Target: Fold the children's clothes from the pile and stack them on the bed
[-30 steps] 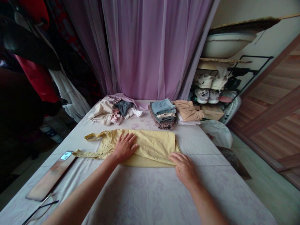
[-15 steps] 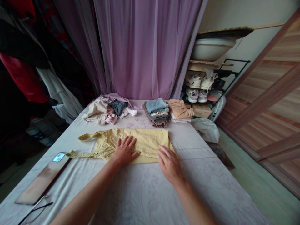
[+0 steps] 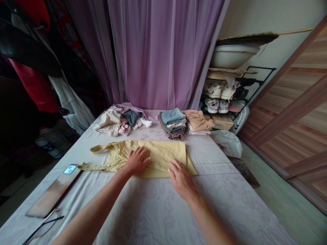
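Note:
A yellow strapped garment (image 3: 160, 153), maybe a dress, lies folded lengthwise across the cloth-covered table (image 3: 153, 211). Its two straps point left and its hem is on the right. My left hand (image 3: 138, 160) rests flat on the middle of the fabric, fingers spread. Near the hem, my right hand (image 3: 180, 177) lies on the lower edge with its fingers stretched out. Neither hand grips the cloth. Behind the garment stand a stack of folded clothes (image 3: 173, 122) with a blue piece on top and a tan folded garment (image 3: 198, 119) on pale cloth.
Loose crumpled clothes (image 3: 109, 122) lie at the back left of the table. A phone (image 3: 55, 192) and a pair of glasses (image 3: 44, 224) are at the front left. Past the right edge are a plastic bag (image 3: 230, 141) and a shoe rack (image 3: 252, 81). A purple curtain (image 3: 155, 54) hangs behind.
My left hand has slid slightly up and right over the yellow fabric. My right hand has shifted a little left along its lower edge. The whole view has moved slightly.

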Tool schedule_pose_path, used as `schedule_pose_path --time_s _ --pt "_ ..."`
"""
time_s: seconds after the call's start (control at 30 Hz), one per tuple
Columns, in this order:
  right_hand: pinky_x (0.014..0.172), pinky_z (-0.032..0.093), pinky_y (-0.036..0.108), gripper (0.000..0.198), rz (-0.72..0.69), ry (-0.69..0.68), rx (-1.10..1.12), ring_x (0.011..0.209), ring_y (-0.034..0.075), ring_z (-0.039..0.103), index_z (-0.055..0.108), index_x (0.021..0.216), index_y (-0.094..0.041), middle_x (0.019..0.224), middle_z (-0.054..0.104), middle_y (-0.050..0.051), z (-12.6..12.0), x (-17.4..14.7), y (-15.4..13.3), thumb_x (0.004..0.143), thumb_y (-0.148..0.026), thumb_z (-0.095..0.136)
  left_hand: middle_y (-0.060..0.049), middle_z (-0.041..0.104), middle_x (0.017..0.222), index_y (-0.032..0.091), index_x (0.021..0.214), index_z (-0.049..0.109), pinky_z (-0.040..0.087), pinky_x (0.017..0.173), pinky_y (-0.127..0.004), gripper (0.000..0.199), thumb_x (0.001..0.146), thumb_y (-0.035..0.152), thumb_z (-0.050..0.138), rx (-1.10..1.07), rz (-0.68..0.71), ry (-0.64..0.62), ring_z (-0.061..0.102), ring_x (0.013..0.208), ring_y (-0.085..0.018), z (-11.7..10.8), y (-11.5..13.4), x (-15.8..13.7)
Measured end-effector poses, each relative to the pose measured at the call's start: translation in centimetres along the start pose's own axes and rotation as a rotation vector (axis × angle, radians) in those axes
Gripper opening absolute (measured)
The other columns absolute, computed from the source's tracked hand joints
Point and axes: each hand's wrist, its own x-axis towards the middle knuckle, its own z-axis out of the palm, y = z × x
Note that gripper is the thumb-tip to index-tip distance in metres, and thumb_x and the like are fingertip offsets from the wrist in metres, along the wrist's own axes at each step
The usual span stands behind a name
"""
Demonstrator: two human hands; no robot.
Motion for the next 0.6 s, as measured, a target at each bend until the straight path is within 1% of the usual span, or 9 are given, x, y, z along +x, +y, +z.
schedule_pose_path --time_s 0.07,0.17,0.23,0.33,0.4,0.47,0.6 --pt "0.105 0.045 0.047 0.041 -0.006 0.004 0.031 0.124 0.027 0.053 0.061 0.128 -0.017 0.132 0.06 0.015 0.1 1.7 -1.1 0.097 -0.026 0.037 -0.01 0.038 0.155 0.024 0.144 0.046 0.022 0.116 -0.056 0.054 0.097 0.048 0.034 0.035 -0.046 0.059 0.029 0.145 -0.03 -0.5 -1.3 0.5" --pt "0.108 0.041 0.048 0.041 -0.005 -0.048 0.043 0.128 0.028 0.049 0.059 0.131 -0.016 0.137 0.056 0.016 1.0 4.1 -3.5 0.096 -0.026 0.039 -0.012 0.038 0.154 0.022 0.144 0.045 0.021 0.116 -0.055 0.056 0.096 0.048 0.036 0.092 -0.12 0.123 0.029 0.144 -0.032 -0.9 -3.2 0.9" --pt "0.11 0.038 0.049 0.041 -0.028 -0.08 0.043 0.131 0.028 0.046 0.057 0.133 -0.017 0.14 0.053 0.016 2.0 5.1 -5.1 0.096 -0.026 0.042 -0.013 0.038 0.155 0.021 0.145 0.044 0.022 0.116 -0.055 0.059 0.095 0.052 0.036 0.111 -0.151 0.135 0.029 0.144 -0.032 -0.9 -4.1 1.1" --pt "0.111 0.035 0.05 0.04 -0.071 -0.1 0.05 0.134 0.028 0.043 0.056 0.133 -0.021 0.143 0.052 0.013 3.5 5.3 -6.6 0.096 -0.028 0.044 -0.013 0.037 0.155 0.021 0.145 0.043 0.02 0.116 -0.055 0.063 0.094 0.057 0.034 0.109 -0.174 0.116 0.028 0.144 -0.033 -0.6 -4.6 1.1" --pt "0.111 0.034 0.05 0.039 -0.074 -0.12 0.04 0.134 0.028 0.043 0.057 0.132 -0.022 0.143 0.052 0.012 4.1 4.8 -6.6 0.096 -0.031 0.046 -0.013 0.036 0.156 0.021 0.146 0.042 0.019 0.116 -0.055 0.064 0.094 0.058 0.034 0.099 -0.185 0.108 0.026 0.145 -0.033 -0.3 -4.6 1.0" --pt "0.11 0.034 0.05 0.04 -0.069 -0.151 0.021 0.134 0.028 0.043 0.057 0.133 -0.022 0.143 0.052 0.012 4.2 4.3 -6.0 0.096 -0.033 0.047 -0.012 0.035 0.156 0.021 0.146 0.042 0.018 0.116 -0.055 0.065 0.094 0.059 0.034 0.094 -0.188 0.114 0.025 0.145 -0.033 -0.2 -4.4 1.0" --pt "0.111 0.033 0.05 0.041 -0.058 -0.203 -0.015 0.135 0.029 0.042 0.055 0.135 -0.021 0.145 0.051 0.012 3.4 3.7 -4.0 0.096 -0.033 0.047 -0.012 0.035 0.156 0.02 0.146 0.042 0.018 0.116 -0.054 0.065 0.094 0.059 0.034 0.106 -0.194 0.121 0.026 0.145 -0.032 -0.3 -4.4 0.7"
